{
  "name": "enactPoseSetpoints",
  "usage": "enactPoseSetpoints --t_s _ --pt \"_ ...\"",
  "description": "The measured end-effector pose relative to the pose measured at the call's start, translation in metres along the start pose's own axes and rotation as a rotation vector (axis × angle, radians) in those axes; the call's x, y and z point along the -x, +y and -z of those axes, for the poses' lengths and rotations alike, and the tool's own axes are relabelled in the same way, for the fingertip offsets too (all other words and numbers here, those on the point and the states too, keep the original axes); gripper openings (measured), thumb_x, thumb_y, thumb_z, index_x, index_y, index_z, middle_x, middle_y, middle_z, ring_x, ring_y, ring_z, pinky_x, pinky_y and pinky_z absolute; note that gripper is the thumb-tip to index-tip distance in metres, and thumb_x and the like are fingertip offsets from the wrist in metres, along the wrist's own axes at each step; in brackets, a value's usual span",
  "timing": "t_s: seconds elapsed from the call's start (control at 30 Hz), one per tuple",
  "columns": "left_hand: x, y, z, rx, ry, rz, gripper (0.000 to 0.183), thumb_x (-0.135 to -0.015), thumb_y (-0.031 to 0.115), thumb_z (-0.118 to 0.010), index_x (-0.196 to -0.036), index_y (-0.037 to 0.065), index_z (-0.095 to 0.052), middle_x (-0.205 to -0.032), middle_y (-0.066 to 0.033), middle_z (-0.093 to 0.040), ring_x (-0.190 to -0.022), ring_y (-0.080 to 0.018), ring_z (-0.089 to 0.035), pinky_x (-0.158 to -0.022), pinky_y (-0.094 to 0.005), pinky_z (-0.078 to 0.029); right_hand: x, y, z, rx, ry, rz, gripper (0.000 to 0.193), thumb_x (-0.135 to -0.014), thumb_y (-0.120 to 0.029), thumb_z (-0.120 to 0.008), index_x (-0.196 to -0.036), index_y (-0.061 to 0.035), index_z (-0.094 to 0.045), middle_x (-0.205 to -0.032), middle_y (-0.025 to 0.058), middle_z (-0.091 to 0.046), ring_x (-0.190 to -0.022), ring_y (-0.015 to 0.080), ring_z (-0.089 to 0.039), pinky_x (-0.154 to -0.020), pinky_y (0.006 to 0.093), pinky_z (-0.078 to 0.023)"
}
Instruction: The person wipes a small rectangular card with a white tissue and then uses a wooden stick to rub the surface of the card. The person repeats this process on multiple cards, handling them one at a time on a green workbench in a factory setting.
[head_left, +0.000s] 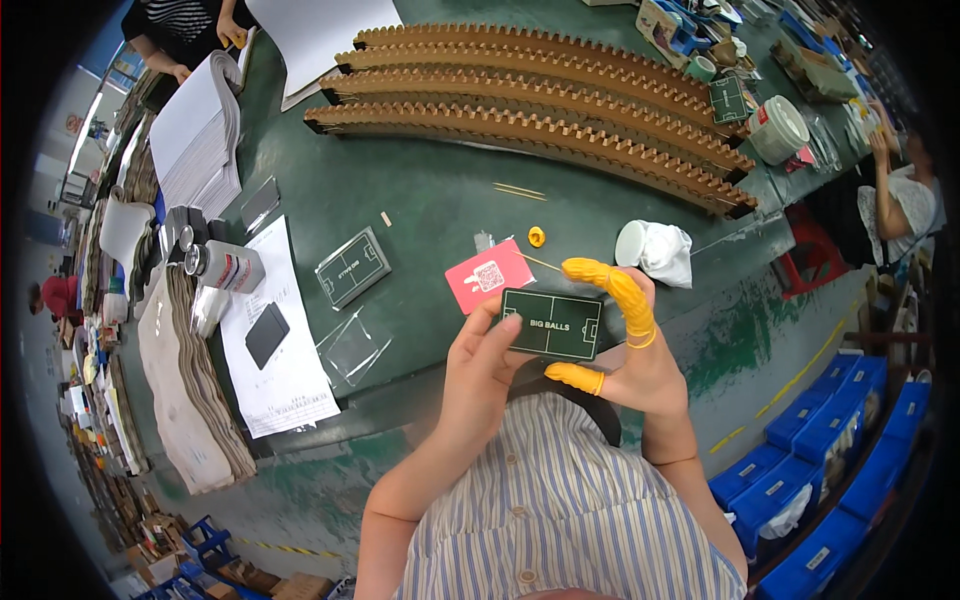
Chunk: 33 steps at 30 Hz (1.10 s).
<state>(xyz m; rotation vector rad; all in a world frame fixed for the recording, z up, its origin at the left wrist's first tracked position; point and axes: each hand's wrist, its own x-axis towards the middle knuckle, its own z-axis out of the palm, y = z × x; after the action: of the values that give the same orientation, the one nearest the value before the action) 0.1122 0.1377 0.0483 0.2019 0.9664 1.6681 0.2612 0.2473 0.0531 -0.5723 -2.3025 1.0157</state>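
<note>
My left hand (480,365) holds a small dark green card box (550,340) by its left end, thumb on the printed face with white pitch lines. My right hand (640,350) has yellow finger cots on thumb and index finger. It curves around the box's right end, thumb low and index finger high. From the index fingertip sticks out a thin wooden stick (538,261), which seems gripped there; its other end is hidden. Just beyond the box lies a pink card (487,277) with a square code. Another green card box (353,268) lies to the left.
Long notched wooden racks (530,125) stretch across the back. A white cloth bundle (665,252), a yellow finger cot (537,237) and two loose sticks (519,190) lie nearby. Left are paper sheets (285,370), a metal can (225,267) and clear film (355,348). Other people work around the table.
</note>
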Motion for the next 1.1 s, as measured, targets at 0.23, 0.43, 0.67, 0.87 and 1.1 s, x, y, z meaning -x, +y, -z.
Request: enactPoseSetpoints --t_s 0.23,0.43,0.67,0.87,1.1 --pt "-0.001 0.000 0.006 0.018 -0.008 -0.037 0.043 -0.100 0.029 -0.031 -0.127 -0.002 -0.045 -0.119 -0.0137 -0.059 -0.107 -0.0227 -0.061 -0.097 -0.0363 -0.046 0.001 0.008 -0.003 -0.074 0.035 -0.010 0.097 -0.056 -0.016 -0.088 -0.138 -0.0118 -0.036 -0.131 0.0108 -0.049 -0.121 0.0301 -0.044 -0.103 0.0408 -0.033" --pt "0.001 0.003 0.005 0.027 -0.008 -0.042 0.050 -0.100 0.037 -0.030 -0.127 -0.002 -0.044 -0.122 -0.0163 -0.057 -0.112 -0.0263 -0.059 -0.104 -0.0390 -0.039 0.001 0.021 -0.006 -0.182 0.095 0.043 0.097 -0.059 -0.018 -0.087 -0.139 -0.0099 -0.035 -0.132 0.0087 -0.049 -0.122 0.0305 -0.038 -0.104 0.0404 -0.032" --pt "0.003 0.008 0.006 0.093 -0.034 -0.018 0.055 -0.101 0.042 -0.025 -0.131 -0.001 -0.040 -0.124 -0.0166 -0.056 -0.115 -0.0272 -0.057 -0.106 -0.0390 -0.037 -0.005 0.024 -0.007 -0.295 0.151 0.073 0.103 -0.059 -0.012 -0.086 -0.144 -0.0086 -0.028 -0.129 0.0152 -0.051 -0.116 0.0273 -0.051 -0.102 0.0412 -0.036" --pt "0.006 0.005 0.000 -0.044 0.014 -0.100 0.036 -0.096 0.017 -0.047 -0.128 0.000 -0.042 -0.122 -0.0166 -0.057 -0.114 -0.0245 -0.057 -0.104 -0.0394 -0.039 -0.008 0.024 -0.011 -0.354 0.177 0.038 0.102 -0.060 -0.010 -0.086 -0.144 -0.0069 -0.027 -0.126 0.0146 -0.053 -0.113 0.0257 -0.054 -0.100 0.0398 -0.037" --pt "0.002 -0.003 0.023 -0.520 -0.106 -0.720 0.016 -0.077 -0.010 -0.065 -0.089 0.001 -0.064 -0.107 -0.0136 -0.063 -0.110 -0.0262 -0.058 -0.102 -0.0503 -0.038 -0.005 0.021 -0.008 -0.388 0.273 0.101 0.100 -0.060 -0.009 -0.085 -0.143 -0.0065 -0.029 -0.121 0.0169 -0.055 -0.108 0.0260 -0.055 -0.097 0.0399 -0.039"
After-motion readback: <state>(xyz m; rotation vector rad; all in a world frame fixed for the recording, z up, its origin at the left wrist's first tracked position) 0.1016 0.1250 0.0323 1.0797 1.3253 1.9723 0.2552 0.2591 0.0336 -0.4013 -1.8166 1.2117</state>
